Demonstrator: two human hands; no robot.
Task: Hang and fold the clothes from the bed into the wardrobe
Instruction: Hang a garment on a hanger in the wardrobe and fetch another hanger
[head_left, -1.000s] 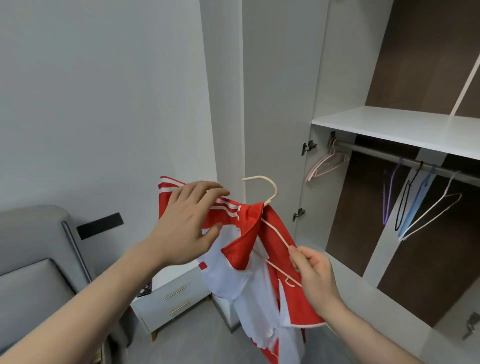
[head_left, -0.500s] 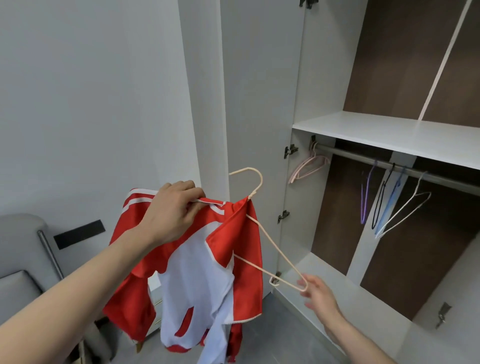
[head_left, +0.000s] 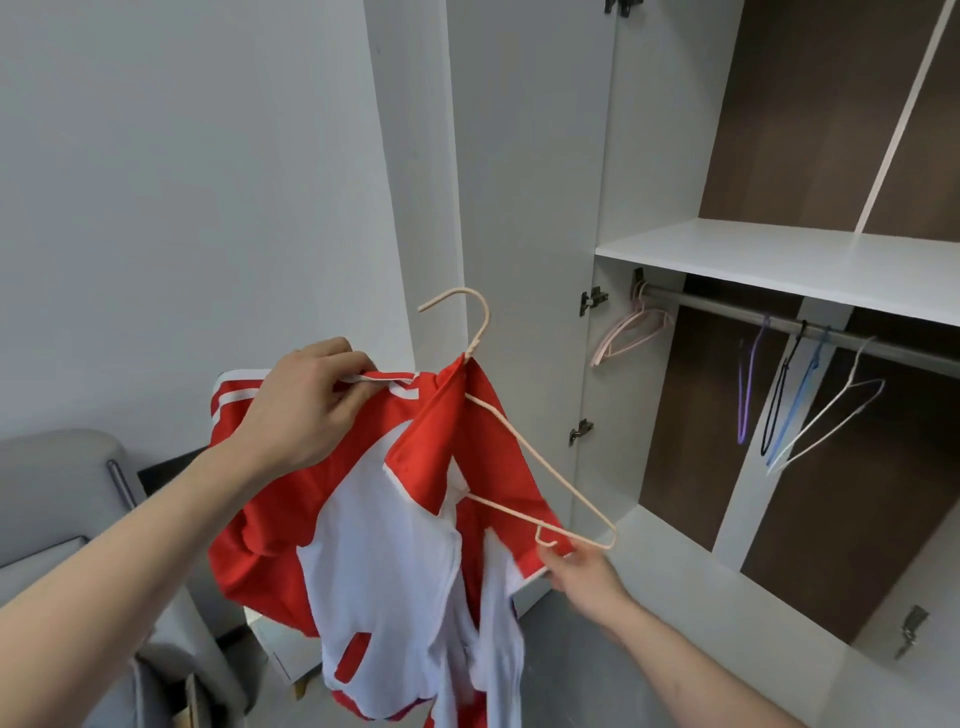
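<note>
Red-and-white jacket (head_left: 395, 519) half on the beige hanger (head_left: 524, 457), held up in front of the open wardrobe (head_left: 727, 260). Left hand (head_left: 311, 405) grips its striped shoulder; right hand (head_left: 582, 569) pinches the hanger's lower right corner and the jacket edge there.

Single head-worn wide-angle view, close above both forearms, facing forward toward the open wardrobe (head_left: 779, 270).

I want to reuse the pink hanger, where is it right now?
In the head view, the pink hanger hangs at the rail's far left end, beside the wardrobe's door hinge.
</note>
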